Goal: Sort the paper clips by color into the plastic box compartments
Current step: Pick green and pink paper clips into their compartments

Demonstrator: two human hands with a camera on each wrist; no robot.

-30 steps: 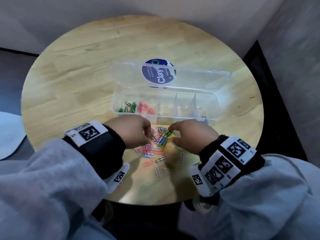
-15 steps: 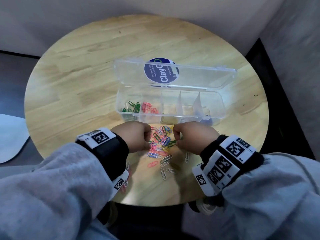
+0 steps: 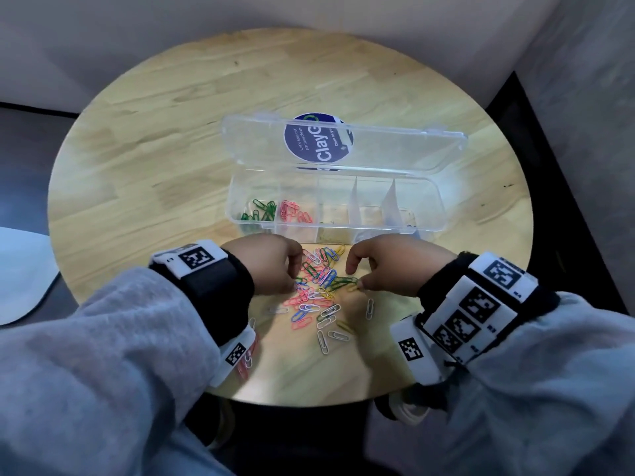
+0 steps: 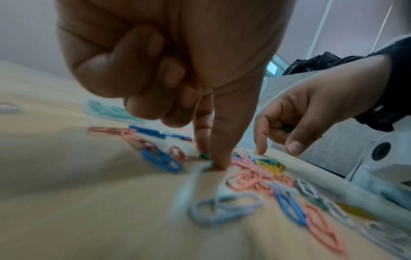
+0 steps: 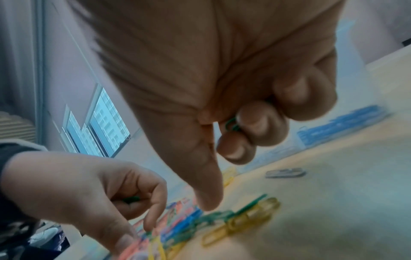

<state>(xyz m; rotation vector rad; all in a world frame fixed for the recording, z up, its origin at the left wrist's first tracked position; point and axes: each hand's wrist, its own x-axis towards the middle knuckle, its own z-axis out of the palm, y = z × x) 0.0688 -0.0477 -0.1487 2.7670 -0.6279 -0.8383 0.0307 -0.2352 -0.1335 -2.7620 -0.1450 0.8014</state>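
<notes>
A clear plastic box point(image 3: 442, 214) lies open mid-table, with green clips point(image 3: 259, 213) in its leftmost compartment and pink clips point(image 3: 292, 211) in the one beside it. A mixed pile of paper clips point(image 3: 319, 290) sits in front of the box, between my hands. My left hand point(image 3: 296, 273) pinches down at the pile's left side, thumb and forefinger on a green clip point(image 4: 203, 155), and more green shows inside its curled fingers point(image 5: 131, 199). My right hand point(image 3: 354, 278) hovers at the pile's right side, its curled fingers gripping green clips point(image 5: 232, 125).
The box lid point(image 3: 395, 152), with a round blue sticker, stands tilted back behind the compartments. Loose white clips point(image 3: 323, 340) lie toward the round wooden table's point(image 3: 154, 159) near edge. A wall corner rises behind the table, and a white object point(image 3: 24, 269) lies off its left side.
My hands have drawn slightly apart, so more of the pile shows between them. The right hand has shifted toward the pile's right edge. The box has not moved.
</notes>
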